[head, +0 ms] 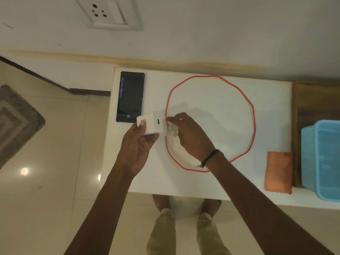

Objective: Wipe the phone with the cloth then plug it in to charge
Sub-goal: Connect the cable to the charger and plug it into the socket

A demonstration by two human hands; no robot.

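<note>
While the left hand [137, 144] grips the charger [150, 124], the right hand [189, 137] pinches the cable plug [172, 130] beside it.

Home room — wall socket [103, 12], rug [16, 118]

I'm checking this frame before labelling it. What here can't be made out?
Head view only:
- Cable plug: hidden in the right hand; whether it has reached the charger port is unclear.
- Red cable: its other end passes under the right wrist.
- Phone screen digits: too small.
- Blue basket: cut off by the right edge.
</note>
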